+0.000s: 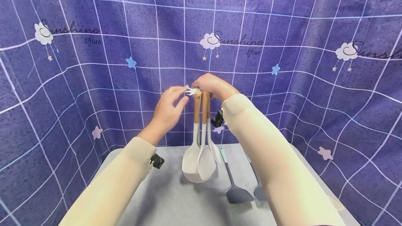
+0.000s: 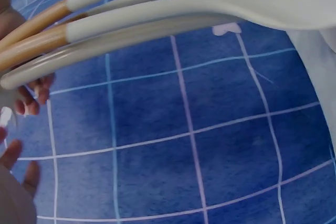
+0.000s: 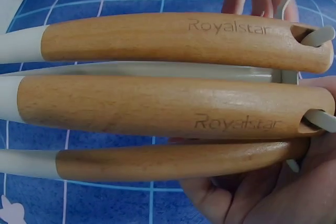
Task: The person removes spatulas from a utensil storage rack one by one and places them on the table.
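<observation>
Several white utensils with wooden handles (image 1: 197,109) (image 3: 157,100) hang upright from a white hooked rack (image 1: 191,91), their pale heads (image 1: 191,161) low over the grey table. My right hand (image 1: 211,84) (image 3: 283,192) is at the top of the rack, fingers curled behind the handles; its exact grip is partly hidden. Left of the rack, my left hand (image 1: 168,109) (image 2: 16,192) has its thumb and fingers spread beside a hook, with nothing held between them. In the right wrist view, hooks pass through holes in two handle ends.
Two dark grey spatulas, one (image 1: 237,194) with a green-tipped handle and another (image 1: 260,193) partly behind my right sleeve, lie on the grey table (image 1: 166,201) to the right. A purple grid-patterned curtain (image 1: 141,20) stands behind and at both sides.
</observation>
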The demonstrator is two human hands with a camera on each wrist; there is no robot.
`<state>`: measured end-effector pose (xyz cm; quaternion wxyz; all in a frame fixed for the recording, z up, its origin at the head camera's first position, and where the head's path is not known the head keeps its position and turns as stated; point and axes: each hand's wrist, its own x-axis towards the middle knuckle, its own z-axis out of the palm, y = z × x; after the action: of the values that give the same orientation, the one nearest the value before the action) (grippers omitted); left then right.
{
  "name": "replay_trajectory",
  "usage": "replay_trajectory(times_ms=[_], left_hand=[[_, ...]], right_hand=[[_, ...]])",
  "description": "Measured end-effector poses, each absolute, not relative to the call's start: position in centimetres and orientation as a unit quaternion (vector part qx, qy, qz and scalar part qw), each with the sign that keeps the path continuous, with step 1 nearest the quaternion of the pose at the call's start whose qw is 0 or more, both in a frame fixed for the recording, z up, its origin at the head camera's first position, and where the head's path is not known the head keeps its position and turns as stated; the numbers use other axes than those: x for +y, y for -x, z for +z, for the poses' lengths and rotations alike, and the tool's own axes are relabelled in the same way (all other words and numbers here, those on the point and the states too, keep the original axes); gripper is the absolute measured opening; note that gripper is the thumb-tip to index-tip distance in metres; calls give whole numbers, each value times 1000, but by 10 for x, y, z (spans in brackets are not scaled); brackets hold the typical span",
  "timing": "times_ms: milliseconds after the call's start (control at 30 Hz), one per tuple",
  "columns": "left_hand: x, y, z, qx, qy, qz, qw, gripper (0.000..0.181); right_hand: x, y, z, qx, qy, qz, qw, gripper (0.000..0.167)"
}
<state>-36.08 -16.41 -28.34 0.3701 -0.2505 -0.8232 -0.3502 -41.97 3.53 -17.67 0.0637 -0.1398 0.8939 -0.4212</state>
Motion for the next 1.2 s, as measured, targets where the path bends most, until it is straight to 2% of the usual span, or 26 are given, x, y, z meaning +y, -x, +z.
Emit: replay_trajectory(times_ms=[100,200,300,467,533,633,767,933,1200], left_hand=[[-168,358,-292,-806,239,-360,404,44],[-169,355,-300,-800,235,-364,416,27],[-166,354,-306,-820,241,-368,366,21],[-154,352,-313,-859,233,-392,231,34],[-150,351,-315,-865,222,-402,201,38],[-144,351,-316,-867,213,-413,182,39],[-139,353,-321,-871,213,-408,173,33],[-136,352,-323,-874,203,-402,186,27],[-134,351,-322,-868,214,-399,205,27]], right_hand=[[34,420,-178,880,143,-446,75,32],[33,421,-180,874,150,-456,77,26],[33,422,-181,879,154,-446,68,25],[33,421,-181,887,158,-429,68,34],[34,421,-180,887,159,-428,67,35],[34,421,-180,885,157,-434,62,34],[35,421,-179,884,153,-437,57,35],[34,421,-180,891,158,-421,56,41],[34,421,-182,889,144,-431,55,37]])
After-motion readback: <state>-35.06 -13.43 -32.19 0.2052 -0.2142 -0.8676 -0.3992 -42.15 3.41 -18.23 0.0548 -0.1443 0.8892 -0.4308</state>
